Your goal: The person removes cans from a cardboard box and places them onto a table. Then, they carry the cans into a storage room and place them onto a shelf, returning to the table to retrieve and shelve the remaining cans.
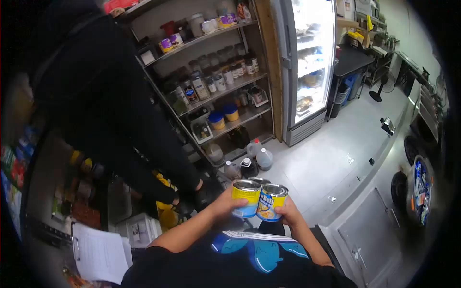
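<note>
In front of my chest I hold yellow-and-blue food cans side by side, upright with their metal lids up. My left hand [223, 201] is closed around the left can [245, 200], thumb across its front. The right can [270, 205] has a label partly reading "Bell" and faces me; my right hand [290, 212] grips it from its right side. Behind these two, the lid of a third can [260, 180] shows between them, most of its body hidden.
A person in black [120, 91] stands on a shelf unit or step at my left. Ahead are shelves [225, 86] of jars, with jugs [264, 158] on the floor. A lit glass-door fridge [309, 67] stands right of them. A clipboard [98, 252] lies lower left.
</note>
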Demonstrator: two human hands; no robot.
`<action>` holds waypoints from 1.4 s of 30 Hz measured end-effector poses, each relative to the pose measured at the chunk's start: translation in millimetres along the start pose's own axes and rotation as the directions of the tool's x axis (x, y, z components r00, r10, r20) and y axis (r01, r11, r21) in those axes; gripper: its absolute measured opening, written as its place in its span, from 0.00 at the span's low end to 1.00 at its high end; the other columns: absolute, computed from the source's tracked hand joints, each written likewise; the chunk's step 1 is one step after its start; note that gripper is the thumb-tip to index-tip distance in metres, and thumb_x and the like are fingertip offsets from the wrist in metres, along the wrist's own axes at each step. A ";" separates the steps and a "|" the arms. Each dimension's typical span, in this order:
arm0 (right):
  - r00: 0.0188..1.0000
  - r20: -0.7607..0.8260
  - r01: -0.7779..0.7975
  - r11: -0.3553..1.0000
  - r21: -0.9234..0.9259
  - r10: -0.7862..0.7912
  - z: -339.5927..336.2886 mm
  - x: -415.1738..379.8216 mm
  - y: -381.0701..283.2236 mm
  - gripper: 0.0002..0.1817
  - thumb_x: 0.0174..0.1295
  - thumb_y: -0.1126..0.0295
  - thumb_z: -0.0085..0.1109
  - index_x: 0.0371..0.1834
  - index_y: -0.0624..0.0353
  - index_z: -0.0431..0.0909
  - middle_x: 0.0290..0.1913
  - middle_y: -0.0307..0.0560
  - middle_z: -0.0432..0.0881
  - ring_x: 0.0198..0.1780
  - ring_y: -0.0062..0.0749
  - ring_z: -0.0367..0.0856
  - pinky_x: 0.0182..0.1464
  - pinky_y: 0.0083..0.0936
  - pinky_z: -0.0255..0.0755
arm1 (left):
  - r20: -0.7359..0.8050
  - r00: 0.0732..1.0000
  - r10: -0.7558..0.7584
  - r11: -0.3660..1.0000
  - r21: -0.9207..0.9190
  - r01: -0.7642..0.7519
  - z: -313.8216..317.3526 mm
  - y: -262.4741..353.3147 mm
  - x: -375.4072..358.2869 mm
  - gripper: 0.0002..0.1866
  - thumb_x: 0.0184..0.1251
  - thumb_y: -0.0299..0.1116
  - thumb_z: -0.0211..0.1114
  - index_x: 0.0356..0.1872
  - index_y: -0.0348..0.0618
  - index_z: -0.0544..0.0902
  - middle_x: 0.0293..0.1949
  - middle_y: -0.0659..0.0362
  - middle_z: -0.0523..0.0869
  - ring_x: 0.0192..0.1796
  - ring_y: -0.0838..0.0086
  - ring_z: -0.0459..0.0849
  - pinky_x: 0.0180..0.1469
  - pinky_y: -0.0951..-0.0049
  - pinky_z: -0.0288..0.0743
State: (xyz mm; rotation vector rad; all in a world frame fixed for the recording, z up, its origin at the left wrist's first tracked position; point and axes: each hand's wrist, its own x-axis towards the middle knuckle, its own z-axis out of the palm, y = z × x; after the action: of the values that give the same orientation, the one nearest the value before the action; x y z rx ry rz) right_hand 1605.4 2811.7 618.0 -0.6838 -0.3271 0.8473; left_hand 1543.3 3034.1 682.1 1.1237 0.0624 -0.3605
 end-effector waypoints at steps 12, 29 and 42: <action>0.979 0.193 0.004 0.933 -0.361 0.071 -78.8 256.9 -154.8 0.51 0.36 0.68 0.76 0.65 0.60 0.54 0.58 0.46 0.70 0.62 0.33 0.67 0.65 0.35 0.60 | -0.125 0.946 0.300 0.953 0.007 -0.302 -95.5 104.8 195.8 0.46 0.41 0.41 0.78 0.63 0.41 0.61 0.59 0.55 0.73 0.61 0.68 0.72 0.64 0.62 0.66; 0.971 -0.039 0.178 0.822 -0.540 -0.236 -120.5 324.4 -222.2 0.53 0.38 0.70 0.78 0.67 0.58 0.51 0.58 0.46 0.71 0.62 0.31 0.67 0.64 0.31 0.61 | 0.120 0.979 0.162 0.976 0.128 -0.177 -164.3 166.9 362.6 0.47 0.43 0.54 0.75 0.61 0.32 0.68 0.55 0.50 0.77 0.54 0.63 0.78 0.57 0.62 0.71; 0.409 -0.678 0.489 0.774 -0.402 -0.611 -187.1 -38.9 -250.3 0.48 0.41 0.73 0.74 0.67 0.57 0.55 0.59 0.46 0.71 0.61 0.32 0.70 0.64 0.33 0.63 | 0.745 0.482 -0.462 0.880 0.451 0.147 179.3 25.5 510.8 0.47 0.41 0.42 0.79 0.61 0.40 0.59 0.55 0.56 0.74 0.59 0.69 0.73 0.62 0.67 0.66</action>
State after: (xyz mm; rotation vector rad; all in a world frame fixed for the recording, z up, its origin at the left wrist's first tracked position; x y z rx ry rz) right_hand 1822.5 2585.4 646.8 -0.9429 0.2097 -0.1927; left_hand 2008.1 2756.1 665.7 1.1574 -0.7038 -1.2770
